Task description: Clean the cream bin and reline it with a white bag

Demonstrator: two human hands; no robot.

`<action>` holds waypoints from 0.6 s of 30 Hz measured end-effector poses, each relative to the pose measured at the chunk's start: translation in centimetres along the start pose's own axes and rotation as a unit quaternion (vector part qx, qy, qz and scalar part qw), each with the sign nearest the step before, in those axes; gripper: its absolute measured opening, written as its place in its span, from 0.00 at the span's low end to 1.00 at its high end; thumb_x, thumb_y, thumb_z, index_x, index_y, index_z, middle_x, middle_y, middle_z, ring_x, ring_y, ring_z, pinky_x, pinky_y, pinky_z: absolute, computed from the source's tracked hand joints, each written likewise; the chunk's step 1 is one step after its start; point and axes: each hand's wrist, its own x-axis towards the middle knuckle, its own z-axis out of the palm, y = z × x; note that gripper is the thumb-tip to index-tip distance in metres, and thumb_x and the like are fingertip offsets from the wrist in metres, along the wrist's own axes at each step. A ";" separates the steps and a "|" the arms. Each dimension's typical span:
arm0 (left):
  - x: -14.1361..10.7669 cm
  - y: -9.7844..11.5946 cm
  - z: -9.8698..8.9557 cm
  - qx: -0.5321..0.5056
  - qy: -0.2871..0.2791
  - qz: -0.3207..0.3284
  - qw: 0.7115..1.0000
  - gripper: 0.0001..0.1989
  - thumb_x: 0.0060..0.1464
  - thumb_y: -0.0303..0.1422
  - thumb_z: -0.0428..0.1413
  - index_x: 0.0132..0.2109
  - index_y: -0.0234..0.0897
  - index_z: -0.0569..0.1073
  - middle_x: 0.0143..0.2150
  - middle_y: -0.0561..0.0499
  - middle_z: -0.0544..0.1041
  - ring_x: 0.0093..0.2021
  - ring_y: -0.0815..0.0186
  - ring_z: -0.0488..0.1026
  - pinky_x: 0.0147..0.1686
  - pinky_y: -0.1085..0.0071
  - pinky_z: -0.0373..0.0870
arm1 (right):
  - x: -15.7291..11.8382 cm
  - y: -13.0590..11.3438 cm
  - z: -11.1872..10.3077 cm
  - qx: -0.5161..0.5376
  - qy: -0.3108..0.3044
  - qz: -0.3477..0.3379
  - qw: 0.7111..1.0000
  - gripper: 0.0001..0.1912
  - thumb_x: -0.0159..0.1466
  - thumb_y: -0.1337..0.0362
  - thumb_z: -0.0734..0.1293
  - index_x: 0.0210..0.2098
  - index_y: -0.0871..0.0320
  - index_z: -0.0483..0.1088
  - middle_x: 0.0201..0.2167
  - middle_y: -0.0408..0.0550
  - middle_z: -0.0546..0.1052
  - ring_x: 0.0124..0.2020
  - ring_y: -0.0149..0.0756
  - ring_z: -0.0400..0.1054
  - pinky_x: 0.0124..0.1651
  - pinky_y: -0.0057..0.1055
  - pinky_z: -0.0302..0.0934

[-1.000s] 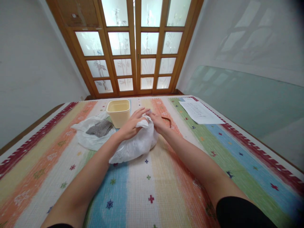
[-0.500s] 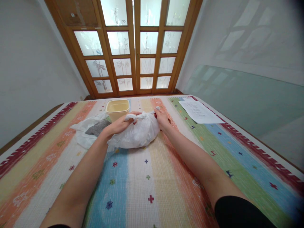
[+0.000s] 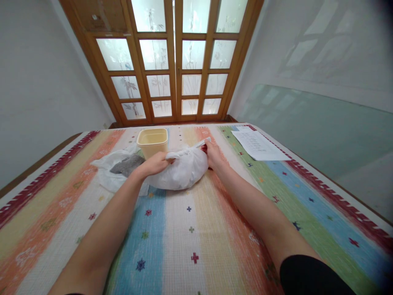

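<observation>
Striped tablecloth [image 3: 179,246] covers the table before wooden-framed glass doors [image 3: 179,88]. The left hand [image 3: 156,163] grips one twisted end of a white plastic bag [image 3: 186,172] mid-table; the right hand [image 3: 214,154] pinches the other. Puffed and creased, the bag runs longest left to right, its right end angled far. Just beyond the left hand stands a cream-yellow tub [image 3: 152,150]; left of it, grey cloth [image 3: 125,166] rests on crumpled white plastic [image 3: 106,164]; far right lies printed paper [image 3: 261,146].

Lines of writing mark the white paper [image 3: 259,145]; none of it is legible.
</observation>
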 end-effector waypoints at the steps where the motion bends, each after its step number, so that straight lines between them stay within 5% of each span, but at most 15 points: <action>1: 0.2 0.0 0.6 0.013 0.008 0.004 1.000 0.10 0.62 0.34 0.49 0.36 0.39 0.73 0.38 0.50 0.79 0.40 0.59 0.74 0.45 0.65 0.68 | -0.2 -0.1 0.2 0.025 -0.004 0.007 1.000 0.20 0.63 0.44 0.69 0.27 0.53 0.67 0.22 0.42 0.74 0.24 0.34 0.67 0.31 0.32 0.65; 6: 1.1 0.4 2.6 0.036 0.103 0.015 0.994 0.05 0.59 0.31 0.52 0.38 0.39 0.72 0.37 0.51 0.79 0.39 0.59 0.74 0.39 0.67 0.64 | -1.6 -0.9 1.4 0.040 -0.168 -0.074 0.982 0.23 0.63 0.40 0.68 0.41 0.54 0.76 0.40 0.49 0.82 0.44 0.40 0.76 0.52 0.37 0.69; 12: 1.4 -0.2 3.1 0.007 0.237 0.047 0.970 0.02 0.56 0.31 0.56 0.38 0.39 0.71 0.35 0.54 0.75 0.37 0.62 0.71 0.38 0.68 0.62 | -1.8 -0.2 0.6 -0.228 -0.120 -0.162 0.953 0.21 0.66 0.43 0.65 0.40 0.55 0.73 0.39 0.46 0.79 0.44 0.41 0.72 0.51 0.37 0.65; 18: 2.0 -1.5 5.4 0.007 0.294 0.048 0.954 0.05 0.54 0.26 0.54 0.38 0.40 0.69 0.37 0.52 0.74 0.40 0.61 0.70 0.41 0.67 0.64 | -2.5 0.9 0.3 -0.337 -0.238 -0.208 0.887 0.22 0.72 0.45 0.61 0.47 0.55 0.76 0.48 0.50 0.81 0.49 0.44 0.74 0.56 0.39 0.63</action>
